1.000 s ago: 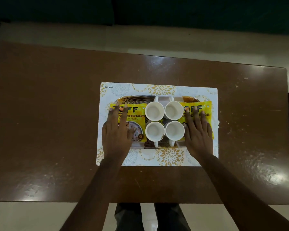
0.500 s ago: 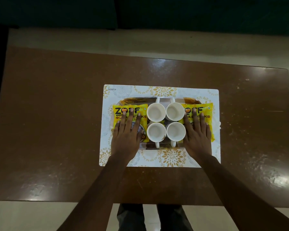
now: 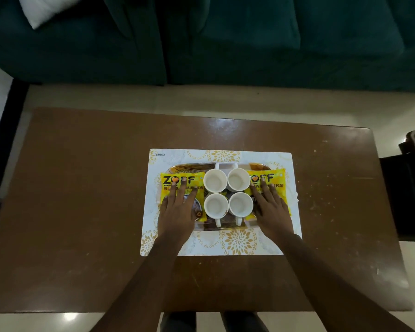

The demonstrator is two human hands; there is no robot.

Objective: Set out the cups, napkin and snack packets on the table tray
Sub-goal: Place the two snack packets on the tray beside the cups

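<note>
A person's left hand (image 3: 177, 207) and right hand (image 3: 271, 209) lie flat, fingers straight and slightly spread. Each presses a yellow snack packet, the left packet (image 3: 168, 181) and the right packet (image 3: 274, 178), on either side of four white cups (image 3: 215, 183) on the tray (image 3: 192, 167). The tray sits on a white-and-gold napkin (image 3: 225, 243) mid-surface (image 3: 82, 212). The layout appears to be in its final squaring-up. The next move likely calls for lifting both hands clear without dragging the packets.
</note>
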